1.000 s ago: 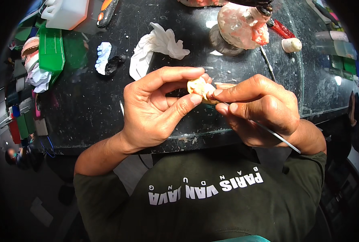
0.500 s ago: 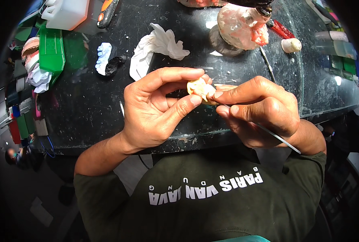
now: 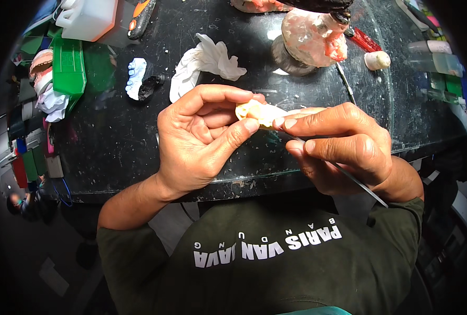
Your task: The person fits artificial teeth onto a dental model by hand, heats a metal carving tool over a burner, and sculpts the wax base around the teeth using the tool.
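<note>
My left hand [image 3: 196,147] grips a small pale yellow, cast-like piece [image 3: 256,113] between thumb and fingertips. My right hand [image 3: 344,144] has its fingers closed on a thin silvery metal tool [image 3: 358,182], whose shaft runs down toward my wrist; its fingertips meet the right side of the yellow piece, and the tool's tip is hard to make out. Crumpled white tissue [image 3: 215,60] lies just beyond my hands on the dark, scratched table [image 3: 123,152]. A light blue tooth-shaped mould [image 3: 137,77] with a black lump [image 3: 150,87] lies to the left.
A cloudy jar [image 3: 307,39] with pink residue, a red-handled tool [image 3: 362,40], a white cap [image 3: 377,60] and a metal rod [image 3: 346,84] are at back right. A green box [image 3: 68,68], denture model [image 3: 42,68], plastic container [image 3: 86,18] are left. Another person [image 3: 22,202] appears far left.
The yellow piece has shifted slightly left and looks turned in my fingers. My right index finger and thumb have moved slightly, with more of a gap between them.
</note>
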The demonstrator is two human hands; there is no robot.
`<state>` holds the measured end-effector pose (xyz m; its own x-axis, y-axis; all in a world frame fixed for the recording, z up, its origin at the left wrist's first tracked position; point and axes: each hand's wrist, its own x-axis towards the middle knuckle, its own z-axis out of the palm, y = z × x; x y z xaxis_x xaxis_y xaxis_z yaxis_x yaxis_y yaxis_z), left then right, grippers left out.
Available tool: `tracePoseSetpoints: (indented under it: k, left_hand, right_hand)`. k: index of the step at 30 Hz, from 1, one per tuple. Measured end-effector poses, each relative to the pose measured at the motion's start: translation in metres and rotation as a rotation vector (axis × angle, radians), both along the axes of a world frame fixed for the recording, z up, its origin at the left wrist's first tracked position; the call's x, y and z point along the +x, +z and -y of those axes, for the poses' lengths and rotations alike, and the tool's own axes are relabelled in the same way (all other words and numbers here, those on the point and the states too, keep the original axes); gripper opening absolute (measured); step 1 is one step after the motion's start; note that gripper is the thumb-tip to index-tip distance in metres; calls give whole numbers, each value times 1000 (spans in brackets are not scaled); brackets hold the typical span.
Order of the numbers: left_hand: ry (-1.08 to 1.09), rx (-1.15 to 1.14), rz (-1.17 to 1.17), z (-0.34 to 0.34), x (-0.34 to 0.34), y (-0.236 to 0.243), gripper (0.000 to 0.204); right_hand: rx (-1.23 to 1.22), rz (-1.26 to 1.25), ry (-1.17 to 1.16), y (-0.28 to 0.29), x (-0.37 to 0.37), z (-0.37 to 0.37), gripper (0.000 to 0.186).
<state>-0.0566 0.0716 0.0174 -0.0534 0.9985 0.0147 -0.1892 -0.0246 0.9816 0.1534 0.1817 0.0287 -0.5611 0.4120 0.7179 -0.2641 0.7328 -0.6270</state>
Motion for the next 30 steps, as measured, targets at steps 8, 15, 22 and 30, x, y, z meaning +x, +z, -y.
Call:
tracePoseSetpoints:
  k: [8,15,22,30]
  left_hand:
    - [21,-2,53,-1,1,-1,36]
    - [1,11,56,0,-1,1,37]
    - [-15,10,40,-1,-1,3,41]
    - [-43,-55,61,-1,-3,7,33]
  right_hand:
    - [42,198,34,14,8,-5,31]
    - [145,207,2,15,8,-11,25]
    - [244,311,51,26,11,-14,37]
    - [239,323,2,12,3,-12,46]
